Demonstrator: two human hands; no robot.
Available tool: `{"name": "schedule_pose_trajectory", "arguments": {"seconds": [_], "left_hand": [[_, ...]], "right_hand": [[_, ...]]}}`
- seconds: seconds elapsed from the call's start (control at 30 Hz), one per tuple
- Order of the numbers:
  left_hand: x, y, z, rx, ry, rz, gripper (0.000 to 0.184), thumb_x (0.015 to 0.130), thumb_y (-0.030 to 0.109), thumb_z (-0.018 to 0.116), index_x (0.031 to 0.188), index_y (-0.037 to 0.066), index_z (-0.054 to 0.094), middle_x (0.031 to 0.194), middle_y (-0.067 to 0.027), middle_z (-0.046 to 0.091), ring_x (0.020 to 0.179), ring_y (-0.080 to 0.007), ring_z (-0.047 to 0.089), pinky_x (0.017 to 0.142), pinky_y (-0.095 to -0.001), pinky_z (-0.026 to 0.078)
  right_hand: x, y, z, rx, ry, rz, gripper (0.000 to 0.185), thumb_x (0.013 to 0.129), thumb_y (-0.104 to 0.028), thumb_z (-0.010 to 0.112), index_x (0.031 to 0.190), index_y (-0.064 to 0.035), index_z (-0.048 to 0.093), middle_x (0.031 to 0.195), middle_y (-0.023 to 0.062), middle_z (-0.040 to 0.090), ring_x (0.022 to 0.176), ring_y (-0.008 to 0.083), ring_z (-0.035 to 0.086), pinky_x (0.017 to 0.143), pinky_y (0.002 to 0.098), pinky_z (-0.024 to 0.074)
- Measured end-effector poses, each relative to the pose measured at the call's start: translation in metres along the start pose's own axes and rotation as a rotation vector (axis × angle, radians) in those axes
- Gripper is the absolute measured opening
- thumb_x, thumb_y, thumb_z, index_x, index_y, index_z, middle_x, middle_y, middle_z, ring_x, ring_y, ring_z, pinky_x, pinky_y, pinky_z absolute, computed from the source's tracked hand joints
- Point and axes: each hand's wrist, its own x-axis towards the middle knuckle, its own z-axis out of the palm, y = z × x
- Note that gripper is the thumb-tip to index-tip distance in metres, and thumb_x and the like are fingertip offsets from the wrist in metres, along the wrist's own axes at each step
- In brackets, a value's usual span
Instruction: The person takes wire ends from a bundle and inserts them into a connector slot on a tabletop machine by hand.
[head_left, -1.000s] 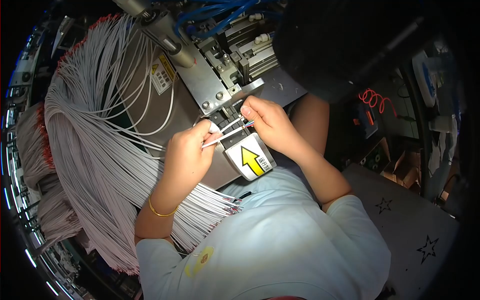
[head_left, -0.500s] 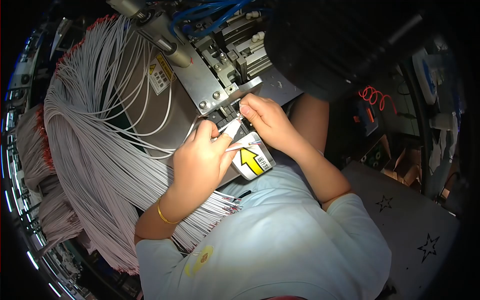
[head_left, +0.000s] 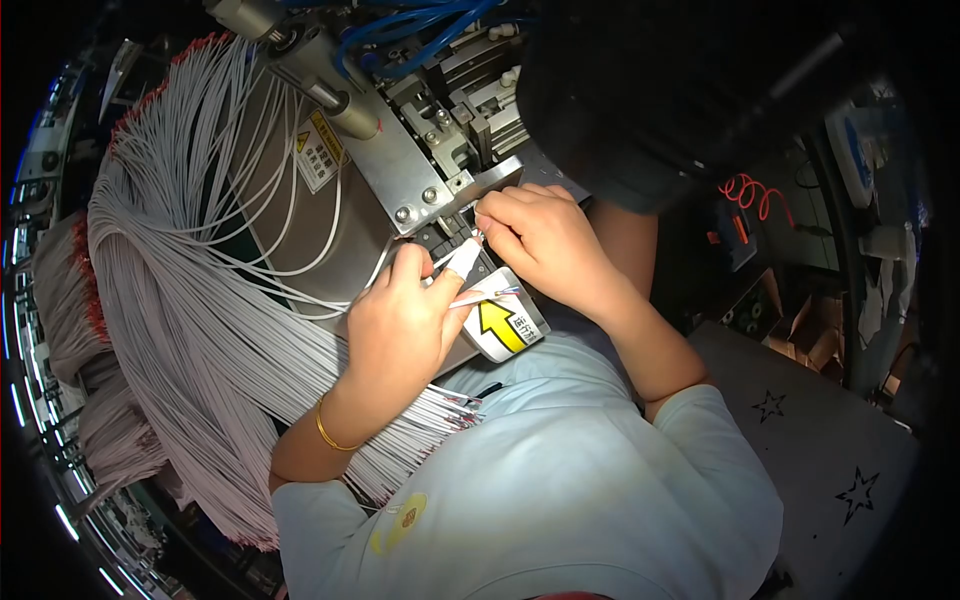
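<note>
My left hand [head_left: 395, 310] is closed around a white cable [head_left: 470, 298], whose end with thin coloured wires [head_left: 508, 291] pokes out to the right. A white tapered piece [head_left: 463, 262] rises from its thumb side towards my other hand; whether it is a finger covering or part of a cable, I cannot tell. My right hand [head_left: 545, 240] is closed in a pinch at the tip of that piece, beside the metal fixture [head_left: 455, 222] of the machine. What lies between its fingertips is too small to make out. Below both hands sits a white plate with a yellow arrow [head_left: 497, 325].
A large bundle of grey-white cables [head_left: 200, 290] covers the left side. Behind my hands stands the machine's metal block [head_left: 400, 165] with a cylinder [head_left: 350, 112] and blue air hoses [head_left: 420, 35]. A large dark object [head_left: 640, 100] hangs at upper right.
My right hand has turned slightly, with its knuckles further over, and stays by the fixture. My left hand has hardly moved and keeps the cable.
</note>
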Motion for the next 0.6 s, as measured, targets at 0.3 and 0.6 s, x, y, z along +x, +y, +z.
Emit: {"name": "schedule_pose_trajectory", "arguments": {"seconds": [0.3, 0.6], "left_hand": [[0.002, -0.001, 0.000, 0.032, 0.017, 0.031, 0.023, 0.081, 0.031, 0.069, 0.092, 0.011, 0.067, 0.084, -0.0074, 0.048, 0.065, -0.0216, 0.056, 0.052, -0.0342, 0.047], [0.010, 0.002, -0.003, 0.083, -0.012, 0.050, 0.024, 0.082, 0.033, 0.068, 0.088, 0.011, 0.063, 0.082, -0.0070, 0.049, 0.062, -0.0209, 0.056, 0.051, -0.0334, 0.047]], "right_hand": [[-0.001, -0.005, 0.003, 0.024, 0.025, 0.041, 0.011, 0.087, -0.014, 0.057, 0.086, -0.0045, 0.061, 0.074, 0.0089, 0.058, 0.071, 0.0279, 0.058, 0.064, 0.0384, 0.0431], [0.001, -0.003, -0.007, 0.015, -0.061, 0.025, 0.012, 0.084, -0.015, 0.057, 0.085, -0.0036, 0.060, 0.073, 0.0117, 0.058, 0.069, 0.0306, 0.058, 0.060, 0.0397, 0.0457]]}}
